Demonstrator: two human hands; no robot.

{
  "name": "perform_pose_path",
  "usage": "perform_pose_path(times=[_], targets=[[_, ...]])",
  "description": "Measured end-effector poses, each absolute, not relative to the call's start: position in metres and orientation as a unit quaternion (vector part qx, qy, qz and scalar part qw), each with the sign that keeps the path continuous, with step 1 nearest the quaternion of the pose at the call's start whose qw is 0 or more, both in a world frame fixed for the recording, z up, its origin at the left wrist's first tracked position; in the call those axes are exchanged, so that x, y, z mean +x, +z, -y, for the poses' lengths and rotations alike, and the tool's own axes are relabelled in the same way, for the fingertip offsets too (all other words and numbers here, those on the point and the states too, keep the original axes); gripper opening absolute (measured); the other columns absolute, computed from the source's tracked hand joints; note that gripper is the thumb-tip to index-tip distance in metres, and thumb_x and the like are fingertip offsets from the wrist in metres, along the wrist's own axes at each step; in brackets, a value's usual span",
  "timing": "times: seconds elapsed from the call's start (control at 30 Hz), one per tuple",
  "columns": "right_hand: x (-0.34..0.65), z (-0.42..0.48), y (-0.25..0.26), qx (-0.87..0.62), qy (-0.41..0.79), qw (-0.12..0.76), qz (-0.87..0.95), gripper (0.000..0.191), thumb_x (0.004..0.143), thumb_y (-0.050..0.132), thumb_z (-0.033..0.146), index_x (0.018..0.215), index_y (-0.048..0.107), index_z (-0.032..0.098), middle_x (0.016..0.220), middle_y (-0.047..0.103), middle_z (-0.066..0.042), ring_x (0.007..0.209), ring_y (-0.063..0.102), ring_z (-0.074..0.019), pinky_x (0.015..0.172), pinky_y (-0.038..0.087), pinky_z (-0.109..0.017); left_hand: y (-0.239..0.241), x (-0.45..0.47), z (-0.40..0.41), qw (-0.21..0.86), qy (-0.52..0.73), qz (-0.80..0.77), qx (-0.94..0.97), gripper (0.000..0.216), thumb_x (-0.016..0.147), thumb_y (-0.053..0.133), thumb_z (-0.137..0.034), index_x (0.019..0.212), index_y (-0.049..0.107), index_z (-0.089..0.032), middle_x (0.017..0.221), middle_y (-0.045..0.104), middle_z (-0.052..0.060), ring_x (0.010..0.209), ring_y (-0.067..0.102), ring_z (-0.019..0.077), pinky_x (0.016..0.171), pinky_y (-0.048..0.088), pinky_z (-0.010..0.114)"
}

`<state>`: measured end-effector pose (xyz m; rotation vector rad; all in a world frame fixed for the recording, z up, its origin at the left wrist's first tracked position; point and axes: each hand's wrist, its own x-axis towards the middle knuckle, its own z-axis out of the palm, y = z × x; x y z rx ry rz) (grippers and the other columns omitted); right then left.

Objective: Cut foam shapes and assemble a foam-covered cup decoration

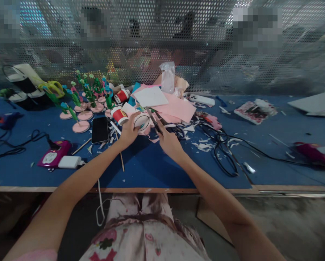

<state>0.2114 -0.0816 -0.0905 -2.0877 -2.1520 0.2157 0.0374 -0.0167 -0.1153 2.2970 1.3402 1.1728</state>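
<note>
My left hand [130, 131] is closed on a white round piece [142, 121] with a dark circular outline; its fingers partly cover it. In my right hand [170, 142] is a pair of scissors [152, 117], the grey blades pointing up and left beside the round piece. My fingers hide the handles. Pink paper sheets [180, 108] and a white sheet [150, 96] lie just beyond both hands. Close to my left hand is a red-and-white roll [119, 115], with another red roll [121, 96] behind it.
Green stems on pink discs [81, 126] stand at left, near a black phone [100, 129] and a purple power strip [55, 154]. Paper scraps [203, 146] and a black cable [216, 157] lie at right. A perforated metal screen [157, 47] rises behind the blue table [151, 170].
</note>
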Motion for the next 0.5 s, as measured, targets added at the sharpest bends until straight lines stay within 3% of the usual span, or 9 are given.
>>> perform_pose_path(times=[0.17, 0.33, 0.5], targets=[[0.2096, 0.083, -0.0923, -0.694, 0.043, 0.049, 0.717, 0.06, 0.096, 0.028, 0.026, 0.15, 0.002, 0.022, 0.09, 0.069, -0.013, 0.075, 0.065, -0.0227, 0.063, 0.047, -0.028, -0.1163, 0.0421, 0.0192, 0.118, 0.401, -0.453, 0.787, 0.053, 0.074, 0.045, -0.002, 0.125, 0.042, -0.017, 0.129, 0.055, 0.011, 0.11, 0.057, 0.0221, 0.095, 0.046, 0.038], [0.2078, 0.0851, -0.0949, -0.696, 0.026, 0.031, 0.717, 0.066, 0.095, 0.031, 0.026, 0.149, -0.005, 0.021, 0.087, 0.068, -0.013, 0.074, 0.066, -0.0227, 0.063, 0.048, -0.029, -0.1175, 0.0452, 0.0216, 0.104, 0.395, -0.443, 0.798, 0.053, 0.075, 0.041, -0.001, 0.125, 0.042, -0.018, 0.133, 0.053, 0.01, 0.12, 0.052, 0.0207, 0.104, 0.042, 0.038], [0.2072, 0.0843, -0.0965, -0.7, 0.032, 0.043, 0.712, 0.067, 0.095, 0.034, 0.03, 0.15, -0.003, 0.02, 0.088, 0.068, -0.014, 0.076, 0.067, -0.024, 0.063, 0.049, -0.029, -0.1184, 0.047, 0.0218, 0.101, 0.384, -0.437, 0.807, 0.051, 0.078, 0.038, -0.003, 0.128, 0.04, -0.018, 0.135, 0.051, 0.01, 0.123, 0.05, 0.0191, 0.103, 0.043, 0.037]])
